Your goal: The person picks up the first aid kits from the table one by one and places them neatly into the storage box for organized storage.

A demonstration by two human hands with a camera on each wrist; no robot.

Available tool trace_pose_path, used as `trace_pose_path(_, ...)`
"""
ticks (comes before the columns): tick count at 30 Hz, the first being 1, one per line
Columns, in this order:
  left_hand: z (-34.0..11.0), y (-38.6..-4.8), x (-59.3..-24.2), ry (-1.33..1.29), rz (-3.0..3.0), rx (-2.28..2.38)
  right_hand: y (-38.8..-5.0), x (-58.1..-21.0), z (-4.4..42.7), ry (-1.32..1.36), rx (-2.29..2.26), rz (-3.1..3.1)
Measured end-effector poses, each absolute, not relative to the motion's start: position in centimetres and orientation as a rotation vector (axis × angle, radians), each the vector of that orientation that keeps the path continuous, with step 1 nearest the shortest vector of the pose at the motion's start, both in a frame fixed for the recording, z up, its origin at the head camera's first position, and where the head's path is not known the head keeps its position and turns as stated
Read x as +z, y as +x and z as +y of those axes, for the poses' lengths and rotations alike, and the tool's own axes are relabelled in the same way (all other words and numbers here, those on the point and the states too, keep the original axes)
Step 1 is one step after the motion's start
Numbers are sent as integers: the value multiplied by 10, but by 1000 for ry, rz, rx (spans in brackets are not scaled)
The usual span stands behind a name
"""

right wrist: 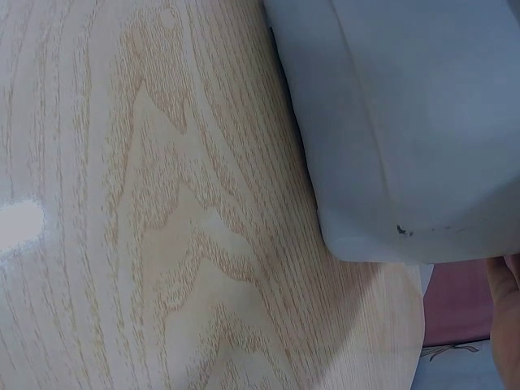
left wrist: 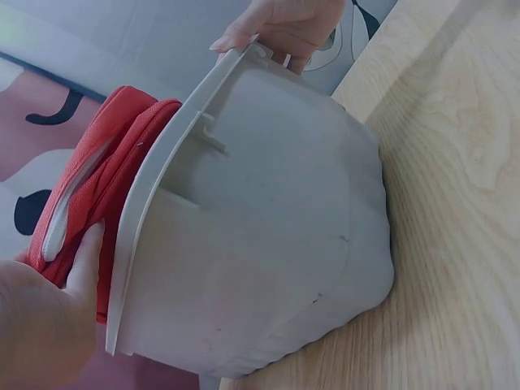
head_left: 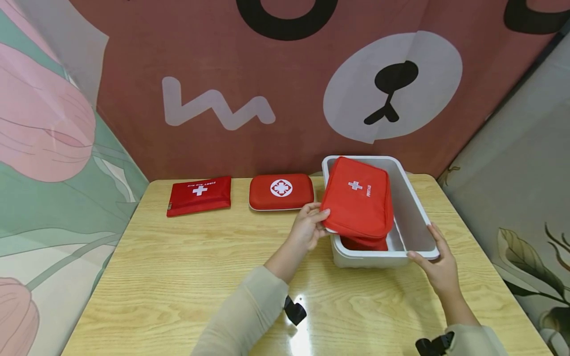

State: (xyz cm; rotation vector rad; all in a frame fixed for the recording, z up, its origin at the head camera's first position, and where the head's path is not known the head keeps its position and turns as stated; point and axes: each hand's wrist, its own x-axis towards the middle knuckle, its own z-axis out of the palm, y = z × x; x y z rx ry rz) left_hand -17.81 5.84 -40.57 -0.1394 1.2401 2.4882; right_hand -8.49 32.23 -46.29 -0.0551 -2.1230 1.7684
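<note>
My left hand (head_left: 308,226) pinches the lower left corner of a red first aid pouch (head_left: 358,197), which lies tilted across the left side of a white bin (head_left: 416,207). Beneath that pouch, more red fabric (head_left: 365,243) shows inside the bin. In the left wrist view, the thumb presses on the red pouch (left wrist: 122,146) by the rim of the bin (left wrist: 268,195). My right hand (head_left: 441,264) grips the bin's near right corner, thumb on the front rim. The right wrist view shows the bin's outer wall (right wrist: 422,122) and part of that hand (right wrist: 507,325).
On the wooden table (head_left: 178,277), a flat red first aid pouch (head_left: 199,197) lies at the back left. A red case with a white round emblem (head_left: 281,192) lies between it and the bin. Behind the table hangs a printed cloth (head_left: 213,148).
</note>
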Motion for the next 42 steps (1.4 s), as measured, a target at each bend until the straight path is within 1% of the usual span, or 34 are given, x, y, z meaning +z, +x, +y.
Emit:
trace_pose_path(13, 74, -182, -404, -246, 1290, 2463, -85, -463, 323, -49, 1788, -2106)
trace_pose_path(42, 96, -186, -394, -405, 1440, 2377, -84, -462, 322, -107, 1627, -2225)
